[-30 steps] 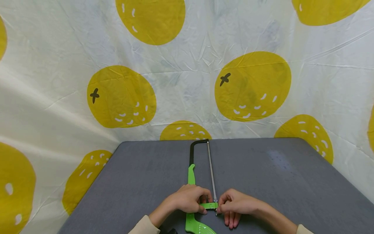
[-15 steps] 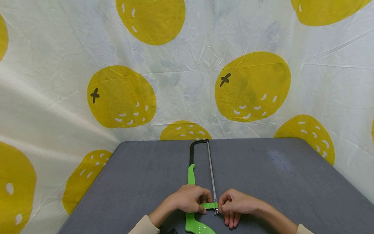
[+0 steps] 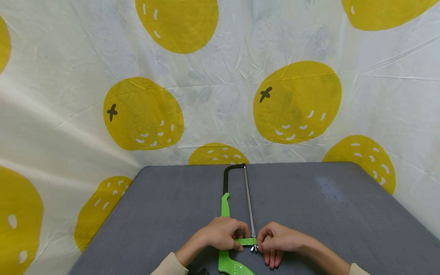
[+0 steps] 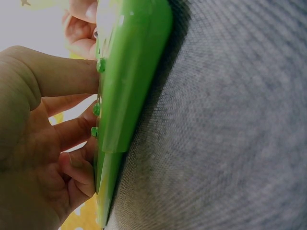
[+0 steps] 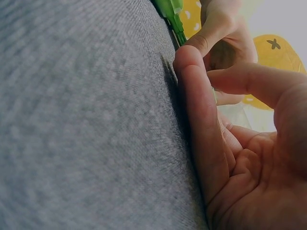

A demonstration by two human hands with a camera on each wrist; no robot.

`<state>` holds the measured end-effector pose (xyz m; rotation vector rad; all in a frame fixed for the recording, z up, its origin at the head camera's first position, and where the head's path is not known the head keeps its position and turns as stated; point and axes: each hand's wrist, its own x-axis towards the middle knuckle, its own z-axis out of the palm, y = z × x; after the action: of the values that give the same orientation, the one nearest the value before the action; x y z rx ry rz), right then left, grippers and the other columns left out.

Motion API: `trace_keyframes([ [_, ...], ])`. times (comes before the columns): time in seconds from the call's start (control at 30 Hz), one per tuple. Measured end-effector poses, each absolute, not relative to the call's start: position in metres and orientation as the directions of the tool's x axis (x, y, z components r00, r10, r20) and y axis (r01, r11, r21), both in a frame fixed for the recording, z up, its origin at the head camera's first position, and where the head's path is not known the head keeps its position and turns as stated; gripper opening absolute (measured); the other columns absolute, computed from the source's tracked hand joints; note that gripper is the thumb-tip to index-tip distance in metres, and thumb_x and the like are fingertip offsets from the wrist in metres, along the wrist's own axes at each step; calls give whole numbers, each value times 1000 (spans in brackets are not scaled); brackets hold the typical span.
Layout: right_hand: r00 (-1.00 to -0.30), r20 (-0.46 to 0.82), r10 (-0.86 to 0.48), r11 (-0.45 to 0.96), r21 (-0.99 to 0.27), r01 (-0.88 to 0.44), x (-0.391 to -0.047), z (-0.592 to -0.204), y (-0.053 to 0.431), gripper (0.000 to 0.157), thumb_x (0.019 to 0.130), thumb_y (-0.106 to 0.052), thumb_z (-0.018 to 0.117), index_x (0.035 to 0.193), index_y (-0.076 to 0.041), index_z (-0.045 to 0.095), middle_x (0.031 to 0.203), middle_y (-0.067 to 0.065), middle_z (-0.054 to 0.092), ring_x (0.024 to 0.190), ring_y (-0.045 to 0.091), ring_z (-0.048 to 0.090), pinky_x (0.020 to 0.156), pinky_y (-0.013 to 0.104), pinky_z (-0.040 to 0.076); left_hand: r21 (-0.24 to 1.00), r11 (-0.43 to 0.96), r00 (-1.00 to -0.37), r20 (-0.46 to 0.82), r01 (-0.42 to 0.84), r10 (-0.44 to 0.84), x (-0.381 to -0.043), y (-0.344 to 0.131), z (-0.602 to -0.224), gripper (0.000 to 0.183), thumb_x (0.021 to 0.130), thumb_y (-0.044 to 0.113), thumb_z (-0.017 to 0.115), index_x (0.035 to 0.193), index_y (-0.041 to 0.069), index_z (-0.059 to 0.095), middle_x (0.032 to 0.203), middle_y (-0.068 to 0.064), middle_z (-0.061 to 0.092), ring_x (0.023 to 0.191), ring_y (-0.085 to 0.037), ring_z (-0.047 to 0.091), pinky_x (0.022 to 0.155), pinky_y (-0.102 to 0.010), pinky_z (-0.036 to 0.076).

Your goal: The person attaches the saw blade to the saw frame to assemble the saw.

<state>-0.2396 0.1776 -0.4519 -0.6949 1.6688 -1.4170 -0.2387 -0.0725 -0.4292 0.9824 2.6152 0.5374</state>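
Observation:
A hacksaw (image 3: 225, 206) with a green handle and black front bow lies on the grey table, its blade (image 3: 249, 202) running along the right side. My left hand (image 3: 221, 233) holds the saw's green frame near the short crossbar (image 3: 246, 241); in the left wrist view its thumb presses the green frame (image 4: 129, 72). At the blade's near end sits a small metal wing nut (image 3: 254, 248). My right hand (image 3: 280, 236) pinches at the nut's right side with thumb and curled index finger, the other fingers resting on the table. In the right wrist view the nut is hidden behind fingers.
The grey table (image 3: 172, 198) extends around the saw. Behind and beside it hangs a white cloth (image 3: 220, 114) printed with yellow fruit. A dark object (image 3: 203, 272) shows at the bottom edge, too cut off to tell.
The wing nut has turned, its wings now spread sideways where before it looked narrow. Both hands and the hacksaw stay nearly in place.

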Motion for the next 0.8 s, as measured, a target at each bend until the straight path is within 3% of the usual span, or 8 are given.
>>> trace_keyframes([
  [0.53, -500, -223, -837, 193, -975, 111, -239, -453, 178, 32, 93, -1, 56, 105, 28, 54, 68, -1, 70, 56, 1, 67, 50, 21, 55, 449, 690, -720, -135, 569, 681, -238, -73, -428, 24, 84, 29, 85, 103, 34, 71, 77, 24, 64, 65, 6, 54, 63, -18, 43],
  [0.8, -521, -226, -823, 193, -974, 119, -238, -452, 177, 28, 91, -1, 60, 103, 25, 57, 68, 0, 70, 55, 2, 68, 50, 22, 55, 440, 684, -716, -124, 582, 688, -238, -73, -429, 25, 84, 30, 85, 104, 35, 71, 76, 23, 63, 65, 7, 54, 63, -18, 43],
])
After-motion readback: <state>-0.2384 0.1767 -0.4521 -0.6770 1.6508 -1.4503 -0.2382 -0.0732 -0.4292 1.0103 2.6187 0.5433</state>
